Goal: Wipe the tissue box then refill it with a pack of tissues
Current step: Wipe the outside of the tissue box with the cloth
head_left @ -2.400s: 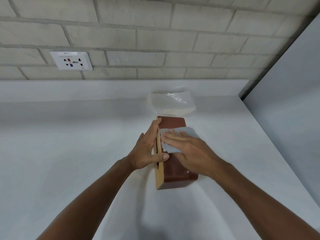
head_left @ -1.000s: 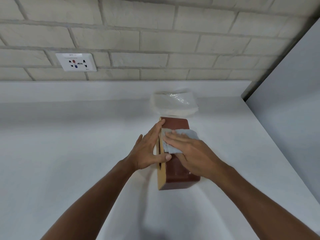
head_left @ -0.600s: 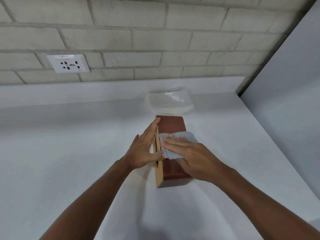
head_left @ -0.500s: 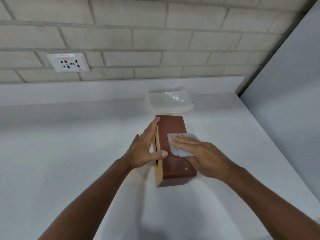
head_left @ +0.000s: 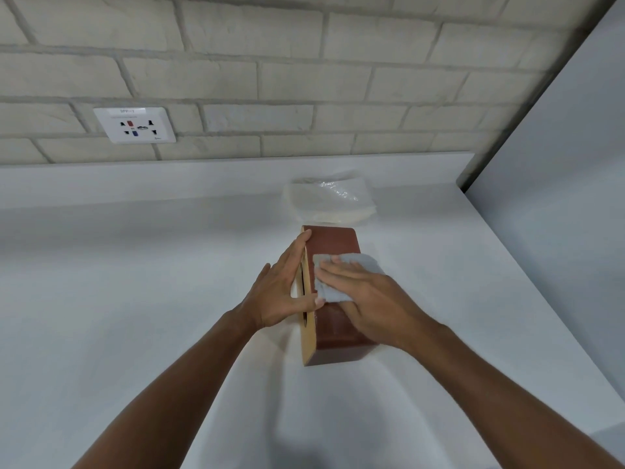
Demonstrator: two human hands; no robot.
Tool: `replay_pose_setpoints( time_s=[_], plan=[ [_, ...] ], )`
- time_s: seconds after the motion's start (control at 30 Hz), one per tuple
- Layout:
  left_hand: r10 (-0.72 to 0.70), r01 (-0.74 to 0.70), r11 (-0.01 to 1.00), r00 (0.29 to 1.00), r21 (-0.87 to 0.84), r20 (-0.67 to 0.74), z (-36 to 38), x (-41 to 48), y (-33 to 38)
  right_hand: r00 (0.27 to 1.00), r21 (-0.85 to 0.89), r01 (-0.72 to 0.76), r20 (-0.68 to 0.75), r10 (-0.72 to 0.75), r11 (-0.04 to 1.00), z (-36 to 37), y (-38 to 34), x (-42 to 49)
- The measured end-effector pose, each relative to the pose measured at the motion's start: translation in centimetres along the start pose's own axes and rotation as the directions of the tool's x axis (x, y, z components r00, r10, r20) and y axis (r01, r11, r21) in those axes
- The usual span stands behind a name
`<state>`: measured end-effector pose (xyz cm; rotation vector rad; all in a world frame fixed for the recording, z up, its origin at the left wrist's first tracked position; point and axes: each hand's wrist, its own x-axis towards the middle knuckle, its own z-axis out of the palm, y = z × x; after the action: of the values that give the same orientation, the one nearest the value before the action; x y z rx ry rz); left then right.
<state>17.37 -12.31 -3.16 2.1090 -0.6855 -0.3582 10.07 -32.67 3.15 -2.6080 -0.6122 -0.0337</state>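
A reddish-brown tissue box (head_left: 333,336) lies on its side on the white counter (head_left: 135,299), its pale wooden slotted lid facing left. My left hand (head_left: 280,292) rests flat against that lid, fingers straight, thumb over the box's upper edge. With straight fingers, my right hand (head_left: 368,299) presses a light grey cloth (head_left: 355,265) flat onto the box's upward face. Behind the box lies a pack of tissues (head_left: 329,201) in clear plastic wrap.
A brick wall with a white power socket (head_left: 135,125) runs along the back. A grey panel (head_left: 558,198) closes off the right side, and the counter's right edge runs diagonally toward me.
My right hand slid the cloth right across the box face half a second ago and has now come back to the left edge. The left hand and box stay put.
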Motion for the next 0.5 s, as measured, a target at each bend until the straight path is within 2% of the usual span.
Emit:
replay_pose_setpoints(
  time_s=[0.07, 0.13, 0.23, 0.4, 0.5],
  plan=[
    [0.002, -0.002, 1.000, 1.000, 0.008, 0.000, -0.1, 0.0, 0.0, 0.998, -0.004, 0.052, 0.036, -0.052, 0.999, 0.1, 0.1, -0.9],
    [-0.007, 0.007, 1.000, 1.000, -0.003, 0.008, -0.1, 0.1, 0.0, 0.998, -0.019, -0.004, 0.059, 0.005, 1.000, -1.0, 1.6, -1.4],
    [-0.004, 0.004, 1.000, 1.000, -0.017, 0.002, -0.1, 0.0, 0.1, 0.997, -0.031, -0.073, 0.016, 0.073, 0.997, -1.5, 1.8, 0.5],
    [-0.003, 0.003, 1.000, 1.000, -0.001, 0.003, -0.1, 0.1, -0.1, 0.994, 0.045, 0.057, 0.088, -0.061, 0.997, -1.0, -0.6, 0.6],
    [-0.004, 0.004, 1.000, 1.000, -0.008, 0.000, 0.0, 0.0, 0.0, 0.992, 0.013, 0.034, 0.121, -0.035, 0.999, -1.9, 0.7, 0.5]
  ],
)
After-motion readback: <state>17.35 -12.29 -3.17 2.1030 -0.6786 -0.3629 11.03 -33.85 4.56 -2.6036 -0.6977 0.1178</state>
